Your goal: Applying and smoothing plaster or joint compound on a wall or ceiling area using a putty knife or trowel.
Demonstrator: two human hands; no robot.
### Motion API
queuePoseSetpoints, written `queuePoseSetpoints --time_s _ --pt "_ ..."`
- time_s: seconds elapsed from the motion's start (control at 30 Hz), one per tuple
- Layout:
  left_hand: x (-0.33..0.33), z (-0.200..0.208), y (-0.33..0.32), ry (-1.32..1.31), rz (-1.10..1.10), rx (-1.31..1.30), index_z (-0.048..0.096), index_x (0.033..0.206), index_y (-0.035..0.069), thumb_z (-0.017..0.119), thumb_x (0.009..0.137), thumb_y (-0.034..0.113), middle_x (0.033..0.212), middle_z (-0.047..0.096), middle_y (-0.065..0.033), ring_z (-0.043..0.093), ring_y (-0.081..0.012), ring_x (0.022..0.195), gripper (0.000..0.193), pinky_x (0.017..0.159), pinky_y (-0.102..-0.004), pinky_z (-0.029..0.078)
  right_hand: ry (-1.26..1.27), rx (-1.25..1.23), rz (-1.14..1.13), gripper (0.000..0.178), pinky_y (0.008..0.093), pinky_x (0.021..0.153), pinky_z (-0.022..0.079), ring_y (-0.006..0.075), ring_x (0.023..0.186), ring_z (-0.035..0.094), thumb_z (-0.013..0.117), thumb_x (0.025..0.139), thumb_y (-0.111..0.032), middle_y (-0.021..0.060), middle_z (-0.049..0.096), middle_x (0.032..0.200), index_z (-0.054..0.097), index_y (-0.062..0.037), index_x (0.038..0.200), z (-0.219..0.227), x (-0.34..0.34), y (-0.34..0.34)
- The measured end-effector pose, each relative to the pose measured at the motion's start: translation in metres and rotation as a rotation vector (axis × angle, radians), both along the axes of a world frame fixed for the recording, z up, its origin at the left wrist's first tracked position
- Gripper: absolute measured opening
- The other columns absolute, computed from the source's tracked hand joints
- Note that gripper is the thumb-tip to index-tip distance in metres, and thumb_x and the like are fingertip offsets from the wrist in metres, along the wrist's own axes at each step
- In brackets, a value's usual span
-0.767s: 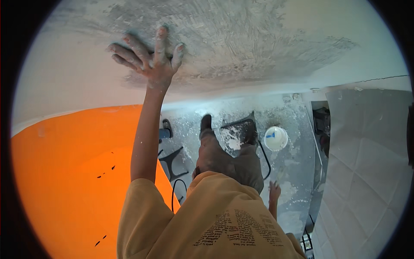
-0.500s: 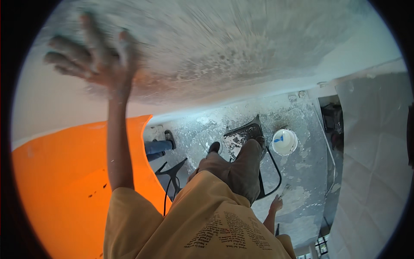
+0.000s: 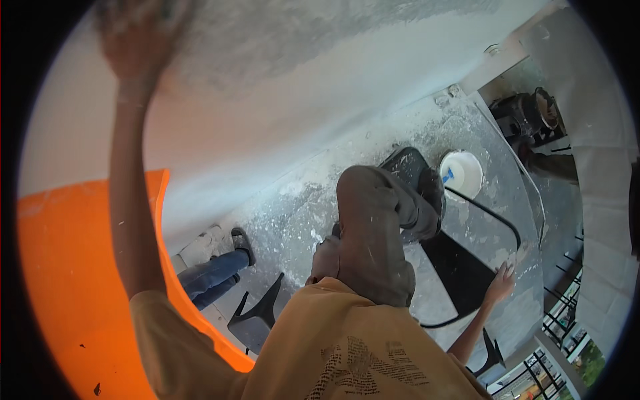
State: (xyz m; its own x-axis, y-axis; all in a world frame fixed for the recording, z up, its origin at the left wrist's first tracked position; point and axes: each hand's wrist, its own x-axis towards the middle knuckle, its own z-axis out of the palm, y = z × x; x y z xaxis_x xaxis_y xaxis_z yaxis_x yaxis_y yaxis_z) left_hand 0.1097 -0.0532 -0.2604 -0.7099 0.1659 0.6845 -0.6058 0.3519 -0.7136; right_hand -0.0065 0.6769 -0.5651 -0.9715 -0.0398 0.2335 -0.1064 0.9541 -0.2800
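My left hand (image 3: 137,43) reaches up to the grey-white plastered wall (image 3: 280,100) at the upper left. Its fingers are spread, blurred and partly cut off by the frame's top edge. Low on the right, my right hand (image 3: 501,283) has curled fingers beside the black tubular rail (image 3: 490,208) of a step ladder. What it holds is too small to make out, and I cannot tell whether it touches the rail. One of my shoes (image 3: 432,190) rests on the step ladder's black step (image 3: 405,162), with the knee bent.
A white bucket (image 3: 461,172) with something blue inside stands beyond the rail. An orange panel (image 3: 80,267) fills the left side. Another person's jeans-clad legs (image 3: 217,273) show near a dark plastic stool (image 3: 257,320). Pale sheeting (image 3: 603,200) hangs at the right.
My view has turned and my body has shifted upward, with one knee now raised. The left hand is higher in the picture; the right hand has moved outward to the right.
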Motion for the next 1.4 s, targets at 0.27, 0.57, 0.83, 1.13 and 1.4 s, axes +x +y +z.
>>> queuePoseSetpoints --time_s 0.27,0.57,0.83,1.13,1.4 --pt "0.056 -0.08 0.024 -0.105 -0.726 0.708 0.054 0.135 0.02 0.058 0.086 0.052 0.15 0.034 -0.0154 0.023 -0.0332 0.143 0.058 0.114 -0.0525 0.019 0.175 0.115 0.163 0.03 0.0425 0.059 0.045 0.0349 0.066 0.062 0.062 0.091 -0.026 0.0224 0.063 0.075 0.063 0.0035 0.09 0.012 0.039 0.001" --pt "0.118 -0.202 0.215 -0.318 -0.338 1.723 0.061 0.125 0.017 0.058 0.091 0.045 0.151 0.033 -0.0174 0.023 -0.0448 0.14 0.044 0.115 -0.0555 0.016 0.044 0.152 0.091 0.023 0.0472 0.06 0.042 0.039 0.068 0.057 0.06 0.091 -0.015 0.0216 0.056 0.073 0.052 0.0032 0.08 0.037 0.046 -0.056" --pt "0.164 -0.143 0.27 0.275 -0.462 1.981 0.07 0.105 0.007 0.059 0.091 0.017 0.122 0.063 -0.0144 0.045 -0.0336 0.13 0.02 0.106 -0.0427 0.036 0.068 0.008 0.055 0.025 0.0479 0.06 0.042 0.0399 0.068 0.057 0.059 0.092 -0.015 0.0217 0.055 0.071 0.049 0.0038 0.078 0.039 0.044 -0.066" --pt "0.199 -0.196 0.359 0.275 -0.439 2.109 0.069 0.095 0.005 0.064 0.088 0.02 0.103 0.066 -0.0135 0.058 -0.0309 0.102 0.017 0.096 -0.0402 0.043 0.09 0.116 0.09 0.028 0.0477 0.057 0.04 0.0402 0.063 0.055 0.059 0.092 -0.015 0.0221 0.053 0.067 0.048 0.0033 0.074 0.046 0.043 -0.062" --pt "0.144 -0.26 0.55 -0.421 -0.96 2.434 0.05 0.126 0.001 0.067 0.086 0.037 0.116 0.056 -0.0194 0.051 -0.0351 0.114 0.057 0.099 -0.0429 0.039 -0.001 -0.039 0.009 0.027 0.0486 0.06 0.04 0.0411 0.069 0.056 0.058 0.093 -0.014 0.0237 0.053 0.074 0.047 0.0046 0.076 0.042 0.04 -0.062"
